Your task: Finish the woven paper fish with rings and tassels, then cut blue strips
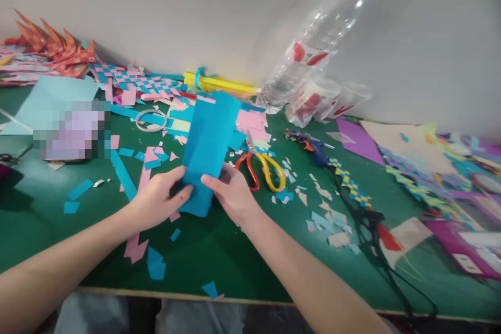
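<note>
A folded piece of blue paper (211, 135) is held upright between my two hands, above the green table. My left hand (166, 194) grips its lower left edge, with the thumb on the near face. On the lower right side, my right hand (233, 193) pinches the same paper, thumb in front and the other fingers hidden behind. Just right of my right hand lie scissors (270, 169) with one red and one yellow handle loop, their blades pointing away. Pink strips (143, 182) and blue scraps (156, 263) are scattered around my left hand.
A blue hot glue gun (313, 148) with a black cord lies to the right. Behind it stand a plastic bottle (313, 47) and wrapped cups (313, 99). Woven paper pieces (133, 78) and a roll of tape (151, 120) lie at the back left. The table's edge (188, 295) is near me.
</note>
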A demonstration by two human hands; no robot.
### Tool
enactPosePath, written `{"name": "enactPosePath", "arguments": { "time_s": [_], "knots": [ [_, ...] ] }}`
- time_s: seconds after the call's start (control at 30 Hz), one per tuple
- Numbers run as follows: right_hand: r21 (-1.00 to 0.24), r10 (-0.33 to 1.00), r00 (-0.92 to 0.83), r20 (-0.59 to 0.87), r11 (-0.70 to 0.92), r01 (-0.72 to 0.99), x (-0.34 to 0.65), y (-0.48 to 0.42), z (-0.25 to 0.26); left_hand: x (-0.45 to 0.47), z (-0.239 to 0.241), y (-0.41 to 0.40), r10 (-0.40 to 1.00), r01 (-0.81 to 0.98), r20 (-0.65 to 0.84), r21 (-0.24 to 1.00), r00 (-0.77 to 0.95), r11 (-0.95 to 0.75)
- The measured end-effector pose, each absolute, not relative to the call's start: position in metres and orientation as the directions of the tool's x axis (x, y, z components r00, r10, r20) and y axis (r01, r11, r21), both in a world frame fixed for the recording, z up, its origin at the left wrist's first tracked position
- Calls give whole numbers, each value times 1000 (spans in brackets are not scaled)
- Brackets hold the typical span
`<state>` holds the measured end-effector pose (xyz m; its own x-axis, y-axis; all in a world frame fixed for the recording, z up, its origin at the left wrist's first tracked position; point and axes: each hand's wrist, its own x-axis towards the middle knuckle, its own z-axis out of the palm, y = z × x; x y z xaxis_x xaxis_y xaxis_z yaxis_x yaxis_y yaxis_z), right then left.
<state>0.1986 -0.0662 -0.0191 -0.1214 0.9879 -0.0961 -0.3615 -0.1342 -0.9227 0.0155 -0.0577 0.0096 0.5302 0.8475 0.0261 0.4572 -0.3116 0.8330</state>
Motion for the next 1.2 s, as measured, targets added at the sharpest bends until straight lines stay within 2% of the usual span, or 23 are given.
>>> {"name": "enactPosePath", "arguments": {
  "time_s": [0.17, 0.27, 0.43, 0.73, 0.97, 1.2],
  "knots": [
    [-854, 984, 117, -136, -56, -518, 196, -67, -14, 19, 8, -60, 918, 362, 20, 915, 395, -176],
    [-834, 975, 183, -122, -1, -552, 197, -66, -12, 19, 5, -57, 903, 389, 8, 901, 429, -193],
    [-827, 981, 178, -79, 35, -561, 199, -66, -13, 20, 3, -54, 883, 504, 37, 809, 468, -301],
    [-846, 982, 159, -100, 0, -533, 199, -65, -11, 22, 8, -56, 895, 482, 32, 834, 446, -270],
    [-877, 980, 175, -97, -1, -481, 201, -65, -14, 21, 7, -56, 910, 449, -22, 875, 414, -183],
    [-864, 978, 184, -102, 5, -503, 202, -66, -15, 21, 8, -55, 907, 448, -39, 878, 419, -169]
  ]
}}
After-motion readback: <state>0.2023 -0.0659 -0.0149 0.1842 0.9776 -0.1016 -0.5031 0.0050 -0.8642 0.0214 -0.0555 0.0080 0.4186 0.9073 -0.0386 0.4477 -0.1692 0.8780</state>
